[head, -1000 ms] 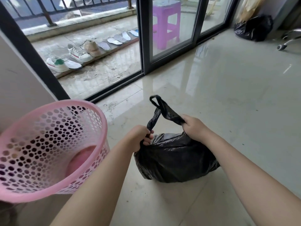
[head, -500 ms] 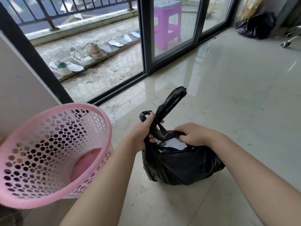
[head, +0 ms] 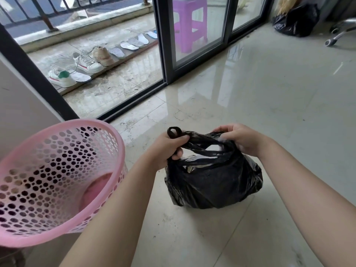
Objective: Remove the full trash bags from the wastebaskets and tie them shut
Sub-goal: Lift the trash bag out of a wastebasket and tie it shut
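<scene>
Two hands are on the bag, right in front of the person, and the knot is in the making. The left hand (head: 167,149) has its fingers curled tight round one twisted handle strand, a small loop of black plastic poking up above the knuckles. The right hand (head: 239,138) pinches the other strand at the far side of the mouth, fingers bent over it. Between them the two handles cross loosely, with gaps showing, so I'd say the knot is not yet drawn down. To do this well, each strand wants pulling outward and low, steady rather than jerked, so the crossing seats against the bag's mouth and the thin plastic doesn't tear; a second pass would lock it. The black trash bag (head: 212,185) sits on the glossy tiled floor (head: 289,112) directly under both hands, bulging, its body just below the wrists. To its left, near the left forearm but apart from the bag, stands the pink perforated wastebasket (head: 57,180), tilted toward us with no liner in it. Further off, the sliding glass door (head: 200,31) is shut on the right pane, a purple stool (head: 190,26) behind it, and shoes (head: 86,62) with insoles line the balcony. Far right, another black bag (head: 296,20) slumps in the corner.
</scene>
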`<action>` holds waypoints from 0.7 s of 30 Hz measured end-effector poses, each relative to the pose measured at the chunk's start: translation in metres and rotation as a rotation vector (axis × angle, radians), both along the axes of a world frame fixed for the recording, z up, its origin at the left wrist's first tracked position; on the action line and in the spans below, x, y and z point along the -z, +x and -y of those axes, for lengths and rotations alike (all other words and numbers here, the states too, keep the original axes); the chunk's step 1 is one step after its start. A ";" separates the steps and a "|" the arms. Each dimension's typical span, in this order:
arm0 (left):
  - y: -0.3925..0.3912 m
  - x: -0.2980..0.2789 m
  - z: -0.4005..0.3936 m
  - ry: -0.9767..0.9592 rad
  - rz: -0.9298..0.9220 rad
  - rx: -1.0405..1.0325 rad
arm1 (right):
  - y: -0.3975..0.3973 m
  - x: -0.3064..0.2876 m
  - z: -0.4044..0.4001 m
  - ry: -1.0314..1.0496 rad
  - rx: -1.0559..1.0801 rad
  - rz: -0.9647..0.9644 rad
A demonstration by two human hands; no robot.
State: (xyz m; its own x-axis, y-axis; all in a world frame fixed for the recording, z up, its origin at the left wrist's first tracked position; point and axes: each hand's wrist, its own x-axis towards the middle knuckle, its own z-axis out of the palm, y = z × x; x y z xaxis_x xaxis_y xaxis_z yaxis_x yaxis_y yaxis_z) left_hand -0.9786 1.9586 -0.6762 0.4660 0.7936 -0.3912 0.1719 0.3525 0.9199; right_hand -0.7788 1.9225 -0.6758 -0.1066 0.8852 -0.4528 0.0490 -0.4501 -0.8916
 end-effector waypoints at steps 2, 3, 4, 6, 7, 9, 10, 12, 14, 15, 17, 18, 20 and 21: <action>0.002 -0.001 0.002 -0.026 0.103 0.015 | 0.000 0.001 -0.001 -0.004 0.038 -0.056; 0.002 -0.003 0.004 -0.063 0.156 0.036 | 0.000 0.001 -0.001 -0.005 0.050 -0.082; 0.002 -0.006 0.005 -0.106 0.197 0.058 | 0.000 0.000 -0.001 -0.004 0.069 -0.106; 0.001 -0.009 0.007 -0.186 0.242 0.092 | 0.000 0.000 -0.001 -0.023 0.109 -0.109; 0.001 -0.010 0.008 -0.209 0.247 0.105 | 0.000 0.000 -0.001 -0.039 0.135 -0.084; 0.003 -0.011 0.010 -0.210 0.226 0.100 | -0.001 0.003 -0.003 -0.054 0.155 0.016; 0.005 -0.010 0.009 -0.182 0.187 0.088 | -0.001 0.003 -0.003 -0.054 0.151 0.068; 0.009 -0.009 0.008 -0.067 0.079 0.071 | -0.003 0.001 -0.004 -0.052 0.147 0.130; 0.011 -0.008 0.004 0.055 0.009 0.047 | -0.005 -0.003 -0.005 -0.040 0.142 0.119; 0.010 -0.007 0.003 0.099 -0.010 0.028 | -0.006 -0.006 -0.004 -0.031 0.134 0.107; 0.009 -0.005 -0.001 0.187 -0.076 -0.017 | -0.007 -0.009 -0.004 -0.012 0.105 0.109; 0.008 -0.004 -0.002 0.252 -0.138 -0.039 | -0.007 -0.010 -0.004 -0.003 0.083 0.125; 0.008 -0.001 -0.004 0.373 -0.265 -0.090 | -0.009 -0.015 -0.003 0.004 0.038 0.144; 0.009 0.000 -0.004 0.415 -0.326 -0.102 | -0.010 -0.016 -0.002 0.006 0.020 0.137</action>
State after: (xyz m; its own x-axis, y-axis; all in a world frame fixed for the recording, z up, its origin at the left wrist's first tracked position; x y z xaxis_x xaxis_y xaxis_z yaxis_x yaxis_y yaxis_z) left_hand -0.9701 1.9629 -0.6766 0.2851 0.9473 -0.1460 0.4558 0.0001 0.8901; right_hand -0.7893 1.9249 -0.6594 -0.0262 0.8895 -0.4561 0.1611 -0.4466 -0.8801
